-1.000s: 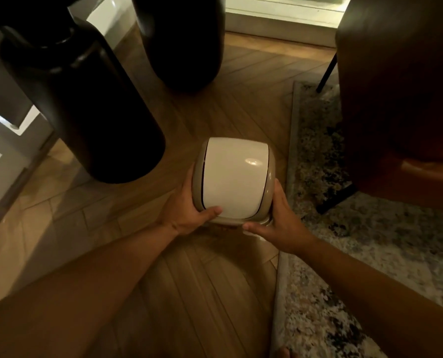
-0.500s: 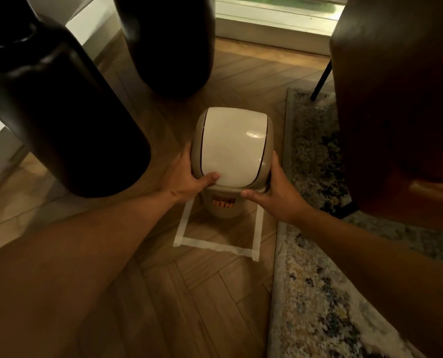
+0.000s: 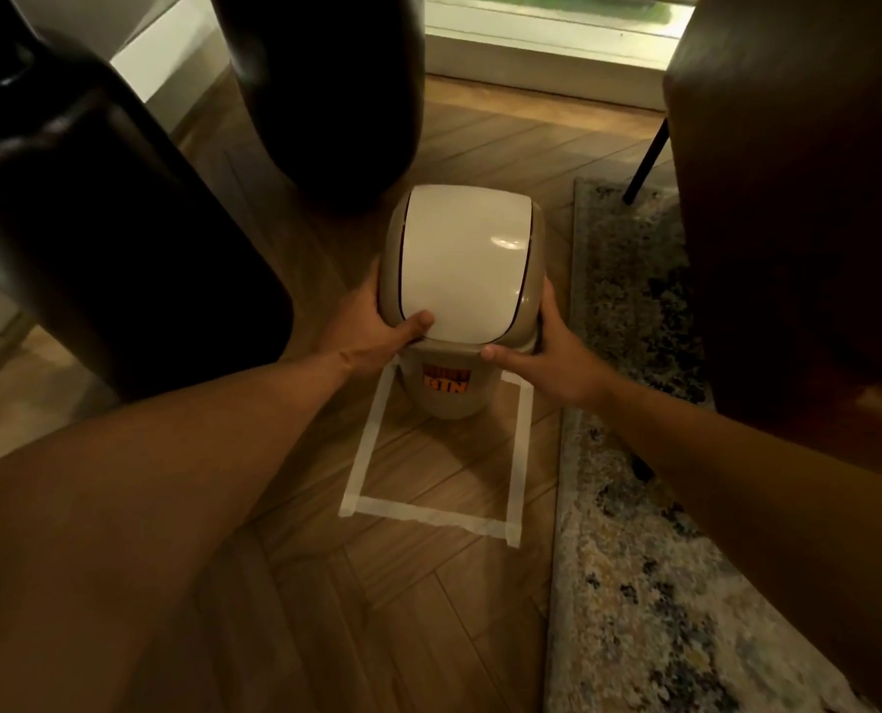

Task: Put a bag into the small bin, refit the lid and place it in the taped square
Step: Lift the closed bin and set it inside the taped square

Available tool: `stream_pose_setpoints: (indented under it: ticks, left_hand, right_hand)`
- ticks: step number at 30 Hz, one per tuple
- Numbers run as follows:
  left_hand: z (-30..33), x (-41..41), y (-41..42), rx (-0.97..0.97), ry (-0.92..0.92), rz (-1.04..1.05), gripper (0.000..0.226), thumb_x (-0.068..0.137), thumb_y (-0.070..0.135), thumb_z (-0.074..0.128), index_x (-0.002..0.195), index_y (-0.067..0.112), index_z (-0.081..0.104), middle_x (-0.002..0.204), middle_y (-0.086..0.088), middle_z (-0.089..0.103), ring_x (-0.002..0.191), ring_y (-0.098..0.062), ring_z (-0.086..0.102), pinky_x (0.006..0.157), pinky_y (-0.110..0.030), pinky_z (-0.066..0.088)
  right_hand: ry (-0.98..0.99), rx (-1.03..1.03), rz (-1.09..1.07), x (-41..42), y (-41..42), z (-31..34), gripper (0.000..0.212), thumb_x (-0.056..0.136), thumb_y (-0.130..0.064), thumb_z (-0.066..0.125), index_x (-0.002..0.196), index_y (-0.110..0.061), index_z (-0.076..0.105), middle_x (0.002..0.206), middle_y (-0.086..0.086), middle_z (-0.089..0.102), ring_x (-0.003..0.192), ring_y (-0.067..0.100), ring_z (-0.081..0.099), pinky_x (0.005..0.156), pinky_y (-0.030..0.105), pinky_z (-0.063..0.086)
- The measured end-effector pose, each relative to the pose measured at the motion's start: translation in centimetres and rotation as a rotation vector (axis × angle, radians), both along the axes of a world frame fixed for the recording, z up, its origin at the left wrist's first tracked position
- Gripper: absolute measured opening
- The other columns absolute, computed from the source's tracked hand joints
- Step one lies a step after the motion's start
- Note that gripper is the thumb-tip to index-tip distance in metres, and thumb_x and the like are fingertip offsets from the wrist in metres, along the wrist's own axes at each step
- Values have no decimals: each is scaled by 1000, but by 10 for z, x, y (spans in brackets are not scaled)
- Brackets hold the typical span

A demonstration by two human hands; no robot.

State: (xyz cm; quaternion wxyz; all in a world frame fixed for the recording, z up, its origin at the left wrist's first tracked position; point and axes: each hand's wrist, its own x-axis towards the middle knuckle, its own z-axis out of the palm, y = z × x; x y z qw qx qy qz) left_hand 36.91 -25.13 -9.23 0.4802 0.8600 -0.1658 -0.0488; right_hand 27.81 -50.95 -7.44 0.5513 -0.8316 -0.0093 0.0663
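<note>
Inside the far part of the taped square (image 3: 431, 512) on the herringbone wood floor (image 3: 428, 609), the small bin (image 3: 452, 391) stands upright, beige body, long axis vertical, swing lid (image 3: 462, 262) fitted on top. The near half of the square is bare floor, so the bin sits toward the far side; the far tape edge is hidden behind the bin, so whether the base is fully inside can't be told. Left hand (image 3: 372, 329) grips the lid's left flank, thumb over the near edge of the white flap; right hand (image 3: 557, 355) grips the right flank at the lid rim, thumb along the front. Both grips are closed on the lid, one per side, bin straight ahead between them, neither hand clearly nearer. Whether the base is touching the floor or just above it can't be told. Judgement: placement step, nearly done; any correction likely means sliding toward the wearer, then release. No bag visible, lid hides the inside. Label on bin front: orange patch with dark letters, lower line reads "BIN", upper line illegible. Two dark round vases (image 3: 120, 239) stand to the left and behind, the farther one close to the bin; patterned rug (image 3: 634, 584) lies just right of the tape; brown chair (image 3: 788, 223) over the rug.
</note>
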Motion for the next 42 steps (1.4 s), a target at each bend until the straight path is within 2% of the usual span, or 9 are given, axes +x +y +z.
stream_pose_setpoints:
  ticks: [14,20,25,27,30,32,34,36,42]
  left_hand:
    - [3,43,-13,83,68,52,110,66,82,70,156,37,25,146,1,57,132,-23,56,106,-41,49]
    - [14,59,-11,216,58,135,99,65,75,76,139,24,35,139,-6,58,122,-28,61,81,-28,49]
    - [17,60,-12,187,92,156,93,73,62,80,142,20,34,143,-7,55,126,-30,59,84,-30,51]
    - [22,57,-8,146,182,126,93,76,57,81,147,21,32,148,-7,50,127,-31,57,88,-38,58]
    - [32,52,6,90,320,73,92,78,47,82,152,27,31,151,-6,45,123,-34,58,64,-32,62]
    - [36,44,15,88,350,45,94,78,43,84,153,27,31,149,-3,46,120,-31,60,59,-28,61]
    - [35,31,21,84,357,33,94,78,40,85,153,27,31,138,0,50,106,-26,65,55,-24,59]
    - [32,17,24,59,360,30,93,78,35,86,153,26,31,124,4,54,89,-17,66,50,-19,55]
    - [33,-21,29,0,414,8,82,80,24,85,146,22,36,95,14,59,66,-4,61,44,-15,49]
  right_hand:
    - [7,21,-27,49,-7,-1,120,91,-15,83,170,-30,-6,166,-4,45,151,13,47,122,47,44]
    - [-13,19,-125,61,2,-2,105,93,-17,81,170,-29,10,161,-3,51,147,14,50,120,45,47]
    - [-27,21,-151,70,7,3,96,92,-11,81,168,-22,23,157,1,54,144,18,53,116,40,50]
    - [-4,16,-177,70,8,4,93,91,-11,82,166,-21,28,155,3,56,137,21,57,103,30,58]
    - [8,12,-207,61,10,6,85,91,-10,82,162,-22,36,145,1,62,116,18,62,68,3,53]
    - [4,16,-220,49,14,6,81,90,-10,83,159,-20,42,140,-2,64,122,16,62,82,7,54]
    - [8,13,-222,33,18,4,81,89,-12,84,158,-23,43,138,-8,64,131,17,61,104,30,57]
    - [14,2,-232,17,22,3,83,88,-15,85,158,-29,43,138,-12,63,133,16,61,109,42,55]
    - [62,47,-253,-24,27,5,85,88,-14,86,155,-37,39,131,-23,61,132,7,57,114,34,50]
